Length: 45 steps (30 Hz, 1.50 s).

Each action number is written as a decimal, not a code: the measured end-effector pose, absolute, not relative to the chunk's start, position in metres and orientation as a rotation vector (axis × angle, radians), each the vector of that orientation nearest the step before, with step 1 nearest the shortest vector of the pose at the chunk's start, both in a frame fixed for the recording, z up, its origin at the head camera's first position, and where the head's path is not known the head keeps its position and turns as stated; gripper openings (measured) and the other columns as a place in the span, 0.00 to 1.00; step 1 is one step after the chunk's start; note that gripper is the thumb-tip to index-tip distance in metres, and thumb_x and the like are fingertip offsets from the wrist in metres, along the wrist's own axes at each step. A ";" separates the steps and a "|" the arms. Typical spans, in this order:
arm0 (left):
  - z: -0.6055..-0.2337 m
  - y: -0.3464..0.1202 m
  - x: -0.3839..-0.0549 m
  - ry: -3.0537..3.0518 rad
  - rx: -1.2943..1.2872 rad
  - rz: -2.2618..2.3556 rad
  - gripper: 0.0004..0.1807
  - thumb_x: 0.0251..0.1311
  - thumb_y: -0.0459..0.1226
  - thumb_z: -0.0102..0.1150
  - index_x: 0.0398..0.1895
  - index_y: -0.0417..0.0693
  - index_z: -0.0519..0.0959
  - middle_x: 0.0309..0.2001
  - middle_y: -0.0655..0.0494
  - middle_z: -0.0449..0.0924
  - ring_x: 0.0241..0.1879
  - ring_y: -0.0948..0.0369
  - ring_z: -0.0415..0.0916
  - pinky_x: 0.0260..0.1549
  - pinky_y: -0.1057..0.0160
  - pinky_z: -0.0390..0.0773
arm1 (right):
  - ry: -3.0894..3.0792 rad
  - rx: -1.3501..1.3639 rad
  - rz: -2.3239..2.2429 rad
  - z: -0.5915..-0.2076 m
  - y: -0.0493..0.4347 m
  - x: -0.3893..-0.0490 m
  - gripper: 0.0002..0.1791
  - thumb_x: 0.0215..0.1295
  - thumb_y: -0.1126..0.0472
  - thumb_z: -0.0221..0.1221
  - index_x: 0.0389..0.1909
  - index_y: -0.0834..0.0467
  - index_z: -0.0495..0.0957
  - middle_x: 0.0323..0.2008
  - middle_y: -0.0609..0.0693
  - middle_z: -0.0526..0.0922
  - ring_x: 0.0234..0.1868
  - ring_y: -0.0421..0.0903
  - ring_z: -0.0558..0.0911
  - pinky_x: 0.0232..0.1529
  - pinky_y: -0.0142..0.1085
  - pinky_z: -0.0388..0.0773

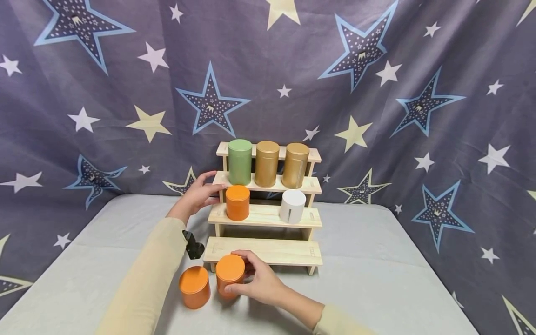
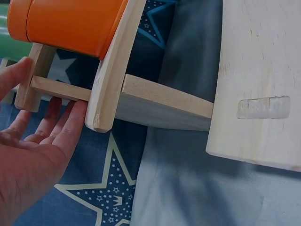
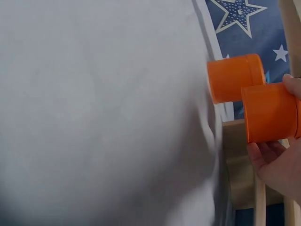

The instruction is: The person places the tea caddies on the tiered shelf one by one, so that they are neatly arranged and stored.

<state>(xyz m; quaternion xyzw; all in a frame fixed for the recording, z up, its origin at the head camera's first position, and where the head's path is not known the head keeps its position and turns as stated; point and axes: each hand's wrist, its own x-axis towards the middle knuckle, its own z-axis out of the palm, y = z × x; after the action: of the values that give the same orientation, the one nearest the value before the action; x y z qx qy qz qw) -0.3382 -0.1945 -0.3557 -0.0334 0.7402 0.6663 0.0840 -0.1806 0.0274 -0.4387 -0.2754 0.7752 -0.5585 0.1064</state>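
Observation:
My right hand point(image 1: 264, 281) grips an orange tin point(image 1: 230, 269) around its side, thumb in front and fingers behind. In the right wrist view that orange tin point(image 3: 270, 113) overlaps a second one point(image 3: 233, 79). The second orange tin point(image 1: 194, 287) stands on the table to its left. My left hand point(image 1: 198, 197) holds the left end of a tiered wooden stand point(image 1: 264, 249). In the left wrist view, the thumb lies by the upper board and the fingers point(image 2: 70, 125) reach beneath it. Another orange tin point(image 1: 237, 204) stands on a middle step near this hand.
A white tin point(image 1: 292, 207) shares the middle step. Above it stand a green tin point(image 1: 240, 163) and two gold tins point(image 1: 266, 164). The grey cloth-covered table point(image 1: 368, 274) meets a star-patterned curtain point(image 1: 259, 111) behind the stand. A black device point(image 1: 194, 245) sits at my left wrist.

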 end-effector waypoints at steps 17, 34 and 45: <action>-0.356 -0.195 -0.338 2.237 -0.098 1.964 0.44 0.62 0.40 0.57 0.74 0.56 0.41 0.68 0.37 0.57 0.66 0.44 0.60 0.63 0.47 0.68 | 2.378 -0.752 -1.694 -0.410 0.033 -0.208 0.37 0.50 0.57 0.70 0.61 0.54 0.67 0.49 0.50 0.77 0.43 0.42 0.76 0.47 0.39 0.81; -0.358 -0.195 -0.338 2.234 -0.086 1.968 0.44 0.61 0.40 0.57 0.74 0.56 0.41 0.68 0.37 0.57 0.66 0.44 0.61 0.63 0.47 0.68 | 2.469 -0.676 -1.763 -0.425 0.024 -0.228 0.37 0.48 0.57 0.71 0.61 0.51 0.67 0.49 0.50 0.77 0.45 0.43 0.75 0.48 0.40 0.78; -0.358 -0.195 -0.338 2.224 -0.084 1.980 0.43 0.62 0.39 0.56 0.74 0.56 0.41 0.68 0.37 0.58 0.66 0.44 0.61 0.63 0.47 0.69 | 2.494 -0.649 -1.778 -0.432 0.018 -0.232 0.38 0.48 0.56 0.71 0.62 0.51 0.66 0.51 0.49 0.77 0.45 0.43 0.75 0.46 0.36 0.77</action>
<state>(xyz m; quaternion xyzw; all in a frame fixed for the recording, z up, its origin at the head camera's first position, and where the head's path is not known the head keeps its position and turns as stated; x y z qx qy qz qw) -0.3380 -0.1951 -0.3577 -0.0282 0.7441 0.6624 0.0816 -0.2317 0.0182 -0.4319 -0.2072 0.7966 -0.5679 0.0055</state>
